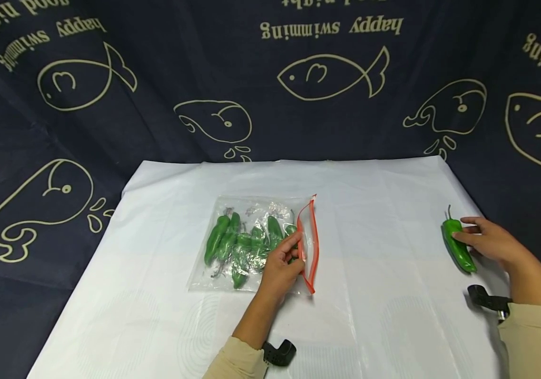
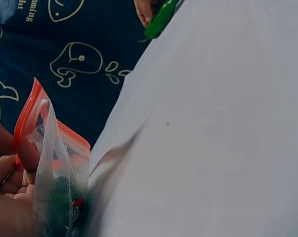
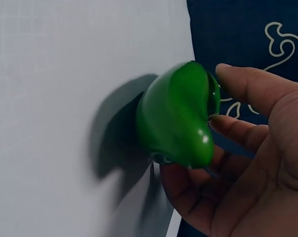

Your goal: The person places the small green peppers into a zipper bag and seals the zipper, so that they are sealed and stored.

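Observation:
A clear zip bag [image 1: 199, 276] with a red zip edge lies on the white cloth, several green peppers [image 1: 215, 239] inside it. My left hand [image 1: 281, 266] pinches the near lip of the bag's mouth, and the red zip [image 2: 25, 118] gapes apart in the left wrist view. Far to the right, my right hand [image 1: 490, 242] grips a single green pepper [image 1: 457, 247] between thumb and fingers, its stem pointing away from me. In the right wrist view that pepper [image 3: 173, 116] appears just off the cloth, casting a shadow; part of the fingers is hidden behind it.
The white cloth [image 1: 384, 210] covers a table whose right edge runs close by my right hand. A dark blue curtain [image 1: 232, 47] with fish and whale drawings hangs behind and at both sides. Black wrist cameras [image 1: 279, 352] sit at both sleeves.

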### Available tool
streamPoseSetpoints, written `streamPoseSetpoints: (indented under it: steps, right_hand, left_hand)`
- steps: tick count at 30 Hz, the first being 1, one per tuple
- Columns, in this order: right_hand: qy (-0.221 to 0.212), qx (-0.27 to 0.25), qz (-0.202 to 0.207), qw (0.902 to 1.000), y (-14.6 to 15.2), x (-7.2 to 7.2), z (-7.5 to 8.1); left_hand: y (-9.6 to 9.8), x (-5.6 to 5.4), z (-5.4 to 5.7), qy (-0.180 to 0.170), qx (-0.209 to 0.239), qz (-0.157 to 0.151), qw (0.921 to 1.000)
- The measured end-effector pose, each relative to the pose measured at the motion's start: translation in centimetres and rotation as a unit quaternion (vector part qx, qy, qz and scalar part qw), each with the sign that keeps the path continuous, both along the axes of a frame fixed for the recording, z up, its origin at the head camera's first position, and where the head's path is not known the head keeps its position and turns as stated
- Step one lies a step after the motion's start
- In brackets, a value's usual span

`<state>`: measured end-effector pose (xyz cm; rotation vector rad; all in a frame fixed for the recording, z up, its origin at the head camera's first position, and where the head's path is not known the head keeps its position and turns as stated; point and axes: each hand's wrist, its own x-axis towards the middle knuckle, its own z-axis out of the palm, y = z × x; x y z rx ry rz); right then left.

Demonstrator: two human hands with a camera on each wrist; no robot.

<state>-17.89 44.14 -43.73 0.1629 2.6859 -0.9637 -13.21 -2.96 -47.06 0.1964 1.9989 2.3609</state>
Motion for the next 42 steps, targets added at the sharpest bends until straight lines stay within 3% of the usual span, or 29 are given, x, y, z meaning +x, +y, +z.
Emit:
streamPoseSetpoints:
  steps: [12,20,29,34,42]
  right_hand:
    - [-0.031,-0.036,-0.009,0.9988,-0.1,-0.4,-0.5]
    - [-0.004,-0.038,-0.013,0.9992,-0.5,-0.4,-0.5]
    - [0.037,-0.109,-0.003,0.9934,-2.0,-0.4,-1.1]
    - [0.057,-0.164,-0.011,0.9848,-3.3,-0.6,-0.9]
    - [0.103,-0.264,0.001,0.959,-5.4,-1.2,-0.6]
  left_hand:
    - [0.1,0.0,0.1,0.0,0.009,0.006,0.9999]
    - [0.1,0.0,0.0,-0.002,0.001,0.008,1.0]
    - [0.2,-0.1,0.0,0.0,0.005,0.013,0.9999]
    - [0.1,0.0,0.0,-0.002,0.0,0.006,1.0]
    - [0.2,0.0,0.0,0.0,0.003,0.011,0.9999]
